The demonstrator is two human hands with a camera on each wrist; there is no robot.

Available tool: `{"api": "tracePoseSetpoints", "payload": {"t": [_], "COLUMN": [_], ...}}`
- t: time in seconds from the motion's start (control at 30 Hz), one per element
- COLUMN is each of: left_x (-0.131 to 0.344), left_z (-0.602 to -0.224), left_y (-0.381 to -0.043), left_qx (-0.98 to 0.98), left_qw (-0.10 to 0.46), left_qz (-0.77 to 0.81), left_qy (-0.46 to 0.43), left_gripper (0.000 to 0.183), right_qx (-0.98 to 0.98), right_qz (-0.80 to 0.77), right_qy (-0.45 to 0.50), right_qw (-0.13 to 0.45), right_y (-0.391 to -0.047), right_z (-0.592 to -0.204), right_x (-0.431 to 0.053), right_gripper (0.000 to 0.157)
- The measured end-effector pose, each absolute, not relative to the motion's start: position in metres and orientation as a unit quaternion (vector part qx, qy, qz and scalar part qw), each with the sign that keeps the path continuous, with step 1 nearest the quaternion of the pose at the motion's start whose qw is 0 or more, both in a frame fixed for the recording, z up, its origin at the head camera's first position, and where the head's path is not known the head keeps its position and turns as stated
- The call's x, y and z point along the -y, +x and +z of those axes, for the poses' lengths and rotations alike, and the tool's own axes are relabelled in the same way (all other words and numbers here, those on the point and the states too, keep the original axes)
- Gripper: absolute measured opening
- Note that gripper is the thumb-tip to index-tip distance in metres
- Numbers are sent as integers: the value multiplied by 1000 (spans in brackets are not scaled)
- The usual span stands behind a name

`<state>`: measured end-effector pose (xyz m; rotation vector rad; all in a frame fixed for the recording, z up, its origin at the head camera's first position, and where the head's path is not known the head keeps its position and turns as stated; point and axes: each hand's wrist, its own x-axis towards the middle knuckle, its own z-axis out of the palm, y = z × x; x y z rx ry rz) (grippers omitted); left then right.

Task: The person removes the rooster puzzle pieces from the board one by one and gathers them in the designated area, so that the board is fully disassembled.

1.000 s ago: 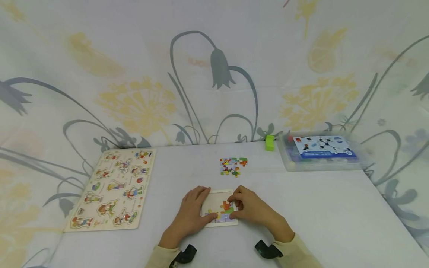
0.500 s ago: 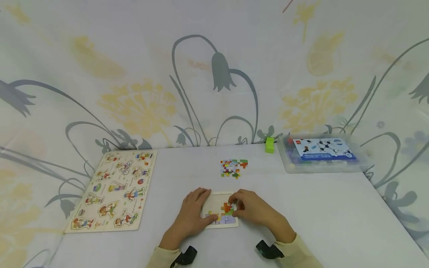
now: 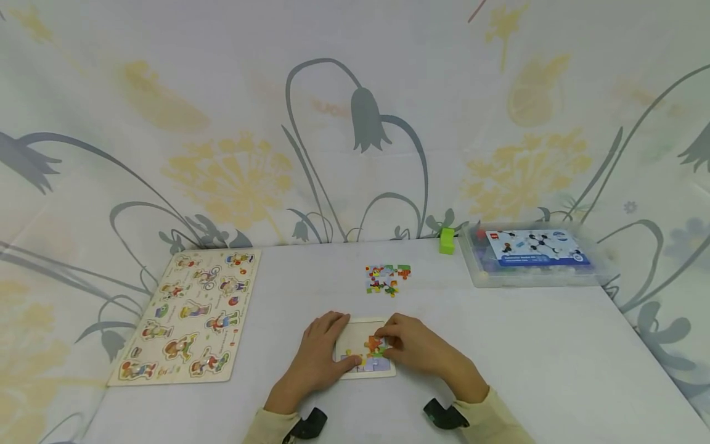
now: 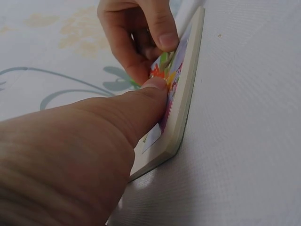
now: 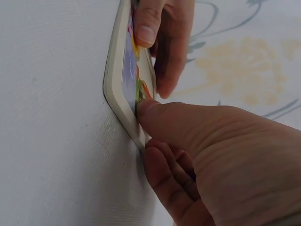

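Note:
A small wooden puzzle tray [image 3: 360, 320] lies on the table, with several lilac and coloured pieces fitted along its near side. My left hand [image 3: 322, 348] rests at the tray's left side, fingers fairly straight, while its thumb [image 4: 153, 89] presses on pieces near the near edge. At the right side, my right hand [image 3: 416, 342] pinches an orange-and-green puzzle piece [image 3: 374, 343] between thumb and index finger, inside the tray. The thumb [image 5: 155, 115] covers part of that piece in the right wrist view. Behind the tray lies a cluster of loose puzzle pieces [image 3: 383, 279].
A large wooden peg board [image 3: 185, 314] with children's figures lies at the left. At the back right stand a clear plastic case [image 3: 532, 274] with a blue-and-white label and a green block [image 3: 446, 241]. A flowered cloth [image 3: 233, 123] hangs behind the table.
My right fingers have shifted slightly left over the tray with the orange-and-green piece. The left hand keeps its place, and the loose pieces stay where they were.

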<state>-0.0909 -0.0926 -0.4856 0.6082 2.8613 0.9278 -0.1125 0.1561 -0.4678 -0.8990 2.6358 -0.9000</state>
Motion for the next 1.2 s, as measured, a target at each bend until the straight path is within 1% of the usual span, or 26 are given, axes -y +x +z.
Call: {"api": "tracePoseSetpoints", "payload": {"t": [0.1, 0.27, 0.5, 0.63, 0.8, 1.1, 1.2], "left_x": [93, 94, 96, 96, 95, 95, 99], "left_z": [-486, -487, -486, -487, -487, -487, -487], "left_y": [-91, -91, -90, -90, -91, -90, -91], "left_qx": [-932, -933, -930, -929, -930, -930, -930], "left_qw": [38, 38, 37, 38, 41, 52, 64], "left_qz": [301, 296, 309, 309, 306, 303, 292], "left_qy": [198, 198, 197, 199, 199, 202, 214], "left_gripper": [79, 79, 78, 78, 78, 78, 83], "right_qx": [-893, -894, -918, -930, -934, -932, -932], "right_qz": [-323, -356, -363, -349, -343, -350, -351], "right_qy": [-297, -267, -157, -114, -94, -79, -76], "right_qw": [102, 52, 0, -31, -40, -49, -50], "right_y": [-114, -127, -157, -168, -173, -172, -170], "right_z": [-473, -481, -488, -494, -497, -497, -495], "right_x": [-158, -170, -188, -195, -196, -195, -194], "right_gripper": [26, 27, 31, 34, 37, 38, 39]}}
